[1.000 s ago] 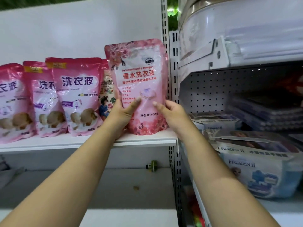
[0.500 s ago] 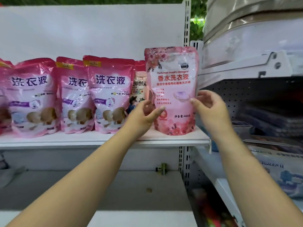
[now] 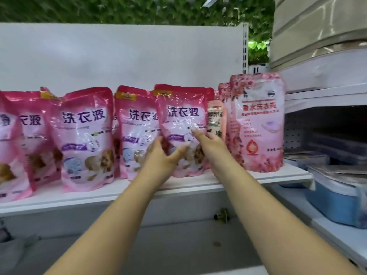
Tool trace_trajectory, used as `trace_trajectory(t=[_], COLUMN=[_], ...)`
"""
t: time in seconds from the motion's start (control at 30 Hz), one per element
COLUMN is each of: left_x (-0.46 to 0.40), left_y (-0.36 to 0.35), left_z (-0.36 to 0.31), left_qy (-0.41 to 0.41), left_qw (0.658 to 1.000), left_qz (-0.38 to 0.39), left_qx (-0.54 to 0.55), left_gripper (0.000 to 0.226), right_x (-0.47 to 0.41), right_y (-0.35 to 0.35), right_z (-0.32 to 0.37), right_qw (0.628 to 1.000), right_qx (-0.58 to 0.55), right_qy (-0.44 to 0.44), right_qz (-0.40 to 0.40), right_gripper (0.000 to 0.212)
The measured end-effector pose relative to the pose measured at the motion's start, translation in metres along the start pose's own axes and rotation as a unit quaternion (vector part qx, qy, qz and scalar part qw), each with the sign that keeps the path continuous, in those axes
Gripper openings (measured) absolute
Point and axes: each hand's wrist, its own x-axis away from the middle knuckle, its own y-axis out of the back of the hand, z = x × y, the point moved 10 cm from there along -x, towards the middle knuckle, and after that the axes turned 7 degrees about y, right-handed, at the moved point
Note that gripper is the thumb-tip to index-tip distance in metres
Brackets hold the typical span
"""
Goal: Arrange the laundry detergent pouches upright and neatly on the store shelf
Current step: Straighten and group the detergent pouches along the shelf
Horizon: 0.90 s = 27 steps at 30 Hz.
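Step in hand: straightening the dark-pink pouch (image 3: 183, 124) w/ both hands. Left hand (image 3: 162, 155) cups its lower-left edge, thumb across the front; right hand (image 3: 208, 141) lies flat-fingered at its 3 o'clock side. The pouch stands on the shelf (image 3: 278, 175), at 9 o'clock of the floral pouch (image 3: 258, 120). Next, prob.: square it upright.

At the left edge of the frame, the outermost pink pouch (image 3: 8, 155) is cut off. A small carton (image 3: 215, 120) is largely hidden between pouches. Goods at the right (image 3: 327, 147) are blurred beyond telling.
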Motion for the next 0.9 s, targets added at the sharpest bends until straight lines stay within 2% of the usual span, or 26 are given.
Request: trace_trajectory(t=[0.1, 0.2, 0.3, 0.37, 0.43, 0.5, 0.53, 0.57, 0.6, 0.7, 0.8, 0.9], left_x=[0.006, 0.009, 0.014, 0.013, 0.017, 0.022, 0.023, 0.021, 0.02, 0.019, 0.021, 0.019], left_y=[0.001, -0.005, -0.001, 0.027, 0.063, 0.097, 0.108, 0.113, 0.114, 0.106, 0.105, 0.106], left_z=[-0.003, -0.005, -0.012, -0.017, -0.016, -0.004, 0.004, 0.012, 0.018, 0.03, 0.034, 0.038], left_qy=[0.012, 0.011, 0.006, -0.034, -0.057, -0.061, -0.054, -0.036, -0.023, -0.001, -0.008, 0.002], left_qw=[1.0, 0.999, 0.996, 0.989, 0.979, 0.967, 0.963, 0.964, 0.966, 0.979, 0.984, 0.981], left_qz=[-0.004, 0.017, 0.026, -0.046, -0.136, -0.201, -0.215, -0.212, -0.201, -0.158, -0.158, -0.156], left_qx=[0.019, 0.051, 0.082, 0.137, 0.141, 0.145, 0.154, 0.157, 0.159, 0.125, 0.086, 0.113], left_gripper=[0.065, 0.065, 0.061, 0.055, 0.046, 0.048, 0.059, 0.072, 0.078, 0.068, 0.074, 0.04], right_x=[0.005, 0.014, 0.015, 0.015, 0.017, 0.017, 0.017, 0.017, 0.017, 0.01, -0.001, -0.012], right_y=[0.015, 0.025, 0.009, -0.015, -0.034, -0.029, -0.018, -0.005, 0.007, 0.029, 0.033, 0.04], right_z=[0.0, 0.0, 0.01, 0.021, 0.024, 0.021, 0.019, 0.017, 0.015, 0.002, -0.008, -0.019], right_qw=[0.995, 0.984, 0.984, 0.986, 0.984, 0.988, 0.994, 0.998, 0.998, 0.991, 0.986, 0.989], right_qx=[-0.029, -0.113, -0.148, -0.157, -0.177, -0.149, -0.104, -0.057, -0.013, 0.093, 0.142, 0.108], right_qy=[0.025, 0.04, 0.056, 0.053, 0.015, 0.011, 0.025, 0.042, 0.055, 0.064, 0.029, -0.008], right_qz=[-0.088, -0.13, -0.081, -0.027, 0.029, 0.036, 0.016, -0.006, -0.027, -0.069, -0.087, -0.101], right_gripper=[0.007, 0.014, 0.024, 0.027, 0.032, 0.03, 0.025, 0.027, 0.038, 0.074, 0.093, 0.095])
